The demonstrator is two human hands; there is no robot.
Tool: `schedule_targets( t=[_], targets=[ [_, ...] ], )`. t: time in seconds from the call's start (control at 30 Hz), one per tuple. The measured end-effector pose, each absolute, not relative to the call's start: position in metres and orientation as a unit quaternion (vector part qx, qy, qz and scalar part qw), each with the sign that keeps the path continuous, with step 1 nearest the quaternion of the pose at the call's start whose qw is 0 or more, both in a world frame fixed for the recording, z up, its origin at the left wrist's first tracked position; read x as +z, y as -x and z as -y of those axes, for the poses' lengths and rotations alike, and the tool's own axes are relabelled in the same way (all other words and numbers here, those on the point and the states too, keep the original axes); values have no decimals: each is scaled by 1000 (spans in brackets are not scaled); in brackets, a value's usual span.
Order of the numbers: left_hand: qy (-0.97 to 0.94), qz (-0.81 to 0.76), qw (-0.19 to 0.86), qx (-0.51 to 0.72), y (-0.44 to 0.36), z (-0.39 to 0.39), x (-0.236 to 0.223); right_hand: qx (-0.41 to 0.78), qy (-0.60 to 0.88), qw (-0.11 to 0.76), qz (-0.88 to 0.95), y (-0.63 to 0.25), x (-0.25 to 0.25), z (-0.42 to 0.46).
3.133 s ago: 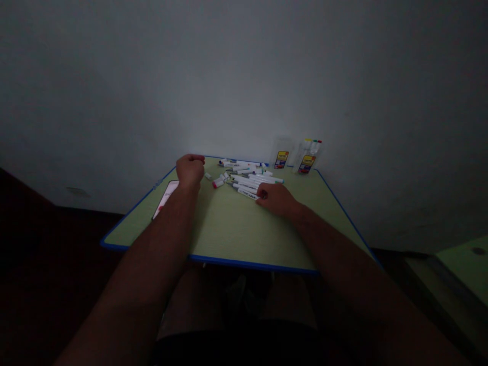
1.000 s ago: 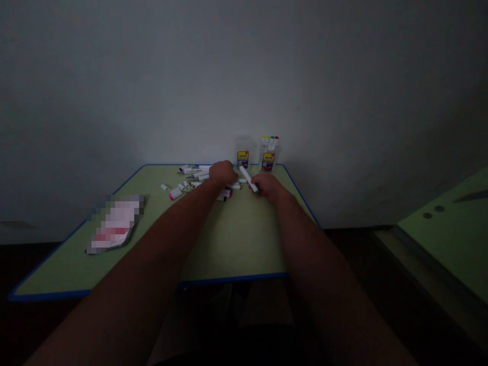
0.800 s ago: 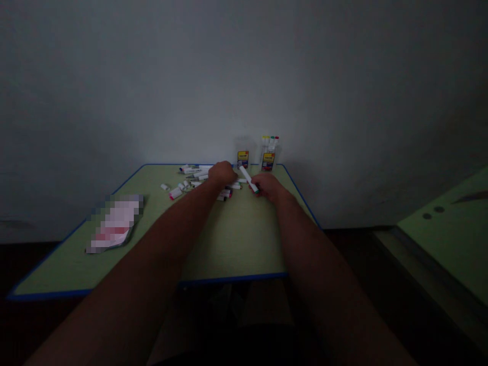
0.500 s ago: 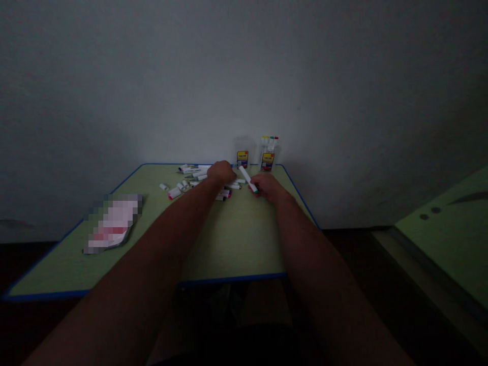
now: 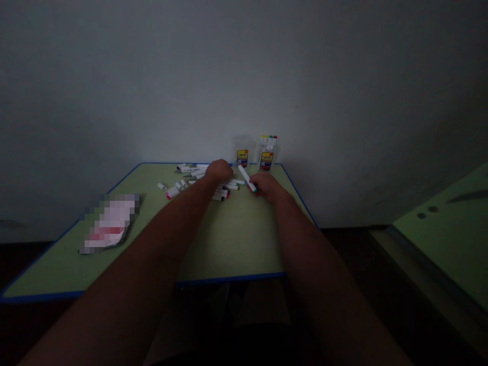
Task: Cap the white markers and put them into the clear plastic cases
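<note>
My right hand (image 5: 265, 184) is closed around a white marker (image 5: 247, 178) that has a green end near my fingers. The marker slants up and to the left, its far end just right of my left hand (image 5: 219, 171). That left hand is curled, palm down, above a loose pile of white markers (image 5: 231, 186). Its fingertips are hidden, so whatever they grip cannot be made out. Several loose white caps (image 5: 162, 186) lie left of the pile, along with a pink-ended marker piece (image 5: 172, 192).
Against the wall stand two clear plastic cases with yellow labels. The left case (image 5: 242, 157) shows no markers; the right case (image 5: 267, 160) holds several upright markers. A blurred flat packet (image 5: 110, 223) lies on the left of the blue-edged green table (image 5: 240, 244).
The view has shifted slightly, so things sit a little further left. My left hand has barely moved, and the right hand still holds the marker at nearly the same slant.
</note>
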State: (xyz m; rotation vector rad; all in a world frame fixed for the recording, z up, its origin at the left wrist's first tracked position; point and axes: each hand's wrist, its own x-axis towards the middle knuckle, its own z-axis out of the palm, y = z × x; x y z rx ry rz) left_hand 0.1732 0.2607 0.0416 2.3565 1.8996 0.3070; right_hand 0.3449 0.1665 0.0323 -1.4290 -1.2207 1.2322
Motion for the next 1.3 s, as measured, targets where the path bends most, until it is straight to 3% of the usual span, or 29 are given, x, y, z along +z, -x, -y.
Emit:
schedule_targets(
  t=[0.13, 0.33, 0.67, 1.0, 1.3],
  targets=[
    [-760, -645, 29, 74, -173, -257, 52, 490, 569, 433, 498, -345, 33, -165],
    [-743, -645, 60, 170, -159, -241, 65, 488, 566, 424, 512, -345, 33, -163],
    [-659, -652, 214, 308, -99, -176, 64, 547, 523, 395, 520, -331, 38, -155],
    [-538, -561, 467, 422, -75, -130, 56, 570, 457, 386, 563, -317, 42, -143],
    [-453, -522, 547, 473, -64, -131, 61, 552, 459, 394, 574, -305, 45, -133]
  ],
)
